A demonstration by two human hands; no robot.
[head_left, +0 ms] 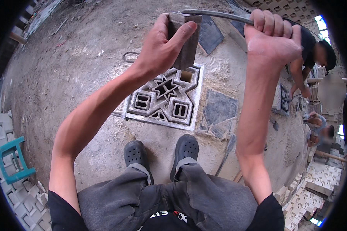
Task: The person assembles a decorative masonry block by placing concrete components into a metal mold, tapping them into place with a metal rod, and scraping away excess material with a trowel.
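My left hand (164, 48) is closed on a grey, tapered metal block (189, 50), its thumb over the upper face. The block is raised above a square metal mould (158, 120) on the ground, which has a star-shaped opening and several smaller shaped openings. Near the block's lower end, one rectangular opening (186, 76) shows in the mould's upper right. In a fist, my right hand (272, 38) grips a thin bent metal bar (223, 14). The bar's far end reaches across the block's top edge; whether they touch, I cannot tell.
Dark flat plates (219, 107) lie right of the mould, one more (210, 36) beyond. A wire loop (130, 57) is at its far left. Two people work at the right, one by another mould (284, 101). Stacked pale blocks (316, 188) and a teal stool (14, 159) flank me.
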